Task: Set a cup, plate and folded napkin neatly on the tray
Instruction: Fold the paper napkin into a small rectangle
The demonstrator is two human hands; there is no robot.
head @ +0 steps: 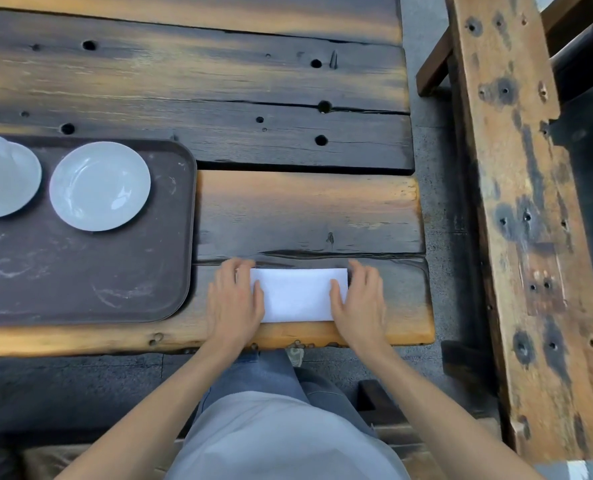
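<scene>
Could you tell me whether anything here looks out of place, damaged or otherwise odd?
Nothing is spilled or broken. The brown tray shows whitish scuff marks on its bare surface. The napkin lies on the wooden table beside the tray, under the left hand and right hand.

There is one brown tray [115, 292] on the left of the worktop [305, 216]. On it sit one white plate [99, 186] and one white cup [4, 176]. One white napkin [298, 295] lies near the front edge. Two hands touch it, one left hand [234, 299] and one right hand [359, 301].
</scene>
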